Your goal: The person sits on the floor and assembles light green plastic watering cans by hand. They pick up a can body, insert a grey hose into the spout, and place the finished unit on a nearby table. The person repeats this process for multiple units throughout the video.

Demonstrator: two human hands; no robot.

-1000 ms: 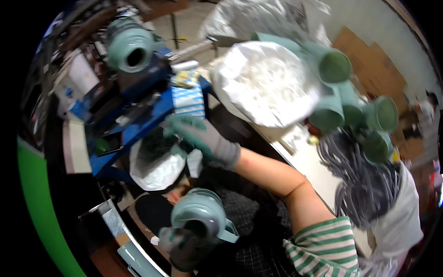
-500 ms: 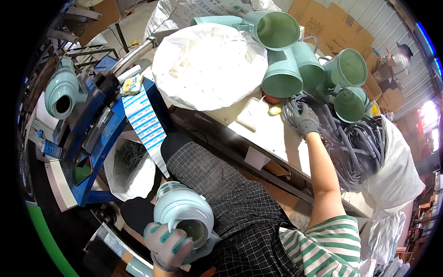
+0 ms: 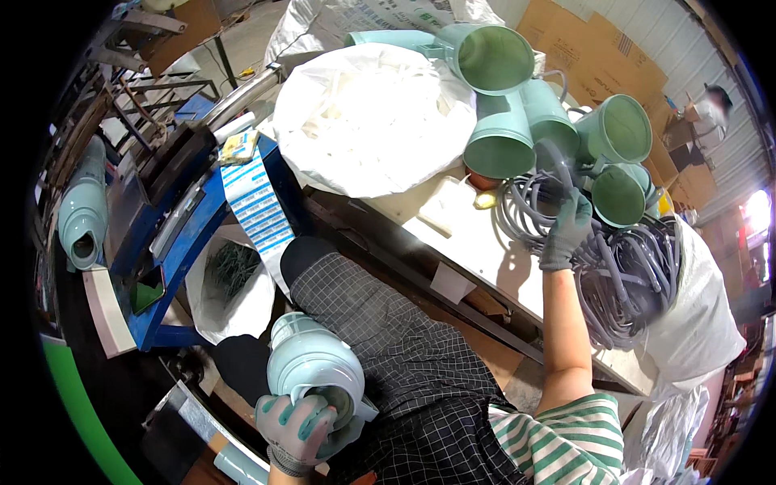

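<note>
My left hand (image 3: 295,430), in a grey glove with green fingertips, grips the rim of a pale blue, rounded plastic vessel (image 3: 311,368). The vessel lies tilted against my lap, its open end toward me. Over the table, my gloved right hand (image 3: 569,230) is closed on a grey flexible hose (image 3: 556,162), which bends up above the fingers. Coils of the same hose (image 3: 622,283) lie beneath and beside that hand. Just behind stand several green-blue plastic vessels (image 3: 499,145) with their wide mouths facing me.
On the table (image 3: 509,275) sits a large white bag (image 3: 372,121) of white parts. A strip of blue-and-white labels (image 3: 257,206) hangs from a blue machine frame (image 3: 182,279). Below is a sack (image 3: 230,283) of dark green pieces. Another pale blue vessel (image 3: 83,218) is at far left. A person (image 3: 707,117) is at far right.
My right hand has moved slightly right and toward me, and a hose now arches up from it. The far-left vessel has shifted left and nearer. My left hand keeps its grip.
</note>
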